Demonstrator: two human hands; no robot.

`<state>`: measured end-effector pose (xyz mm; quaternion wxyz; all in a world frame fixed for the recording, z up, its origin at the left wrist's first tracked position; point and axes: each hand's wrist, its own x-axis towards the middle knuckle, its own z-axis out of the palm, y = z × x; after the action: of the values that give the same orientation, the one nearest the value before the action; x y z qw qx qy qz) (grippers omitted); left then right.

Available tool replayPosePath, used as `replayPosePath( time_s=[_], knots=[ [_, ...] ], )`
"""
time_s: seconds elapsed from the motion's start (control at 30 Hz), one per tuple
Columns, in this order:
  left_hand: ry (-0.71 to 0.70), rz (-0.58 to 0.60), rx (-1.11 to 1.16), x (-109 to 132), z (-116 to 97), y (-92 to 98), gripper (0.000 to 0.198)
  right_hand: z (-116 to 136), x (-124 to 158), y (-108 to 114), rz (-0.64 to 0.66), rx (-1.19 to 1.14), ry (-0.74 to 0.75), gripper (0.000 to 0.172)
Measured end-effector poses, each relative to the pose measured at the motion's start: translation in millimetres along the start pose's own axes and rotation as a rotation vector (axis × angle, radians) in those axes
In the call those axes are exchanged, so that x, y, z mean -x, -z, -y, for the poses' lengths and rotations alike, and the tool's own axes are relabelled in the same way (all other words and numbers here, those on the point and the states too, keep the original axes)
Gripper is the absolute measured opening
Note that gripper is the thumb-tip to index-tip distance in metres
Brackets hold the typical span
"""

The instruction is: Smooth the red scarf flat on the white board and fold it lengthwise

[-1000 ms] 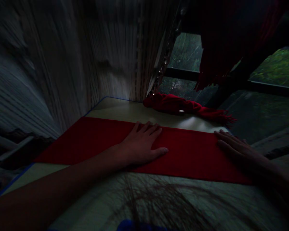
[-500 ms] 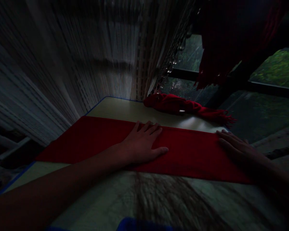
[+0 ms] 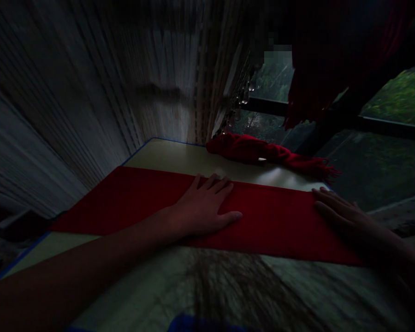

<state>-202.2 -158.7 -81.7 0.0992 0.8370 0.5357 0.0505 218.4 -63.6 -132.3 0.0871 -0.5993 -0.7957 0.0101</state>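
A long strip of smooth red cloth (image 3: 273, 216) lies flat and straight-edged across a pale table (image 3: 173, 154) with a blue rim. My left hand (image 3: 207, 203) rests palm down on the middle of the cloth, its fingers spread and the fingertips near the far edge. At the cloth's right end is my right hand (image 3: 342, 212), flat with the fingers stretched out and lying close together. Shadow hides part of the right palm and wrist. Neither hand grips anything.
Beyond the cloth a bunched red scarf (image 3: 252, 150) with a fringed end lies along the table's far edge. A string curtain (image 3: 166, 92) hangs at the left. Dark red fringed cloth (image 3: 318, 78) hangs before the window (image 3: 394, 101). Loose hair (image 3: 242, 286) falls across the near view.
Both hands stay where they were on the red cloth, and the cloth lies as before. The loose hair and the curtain strings have shifted slightly.
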Motion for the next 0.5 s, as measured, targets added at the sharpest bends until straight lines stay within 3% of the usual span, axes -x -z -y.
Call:
replayPosePath(
  time_s=[0.23, 0.4, 0.5],
  knots=[
    [-0.001, -0.004, 0.03, -0.1, 0.7, -2.3, 0.087, 41.1, 7.8, 15.5, 0.087, -0.168, 0.066, 0.073],
    [0.003, 0.004, 0.022, -0.5, 0.2, -0.9, 0.086, 5.9, 4.9, 3.3, 0.062, -0.068, 0.17, 0.066],
    [0.003, 0.006, 0.025, -0.3, -0.1, -0.2, 0.087, 0.1, 4.3, 4.1, 0.036, -0.064, 0.042, 0.067]
  ],
)
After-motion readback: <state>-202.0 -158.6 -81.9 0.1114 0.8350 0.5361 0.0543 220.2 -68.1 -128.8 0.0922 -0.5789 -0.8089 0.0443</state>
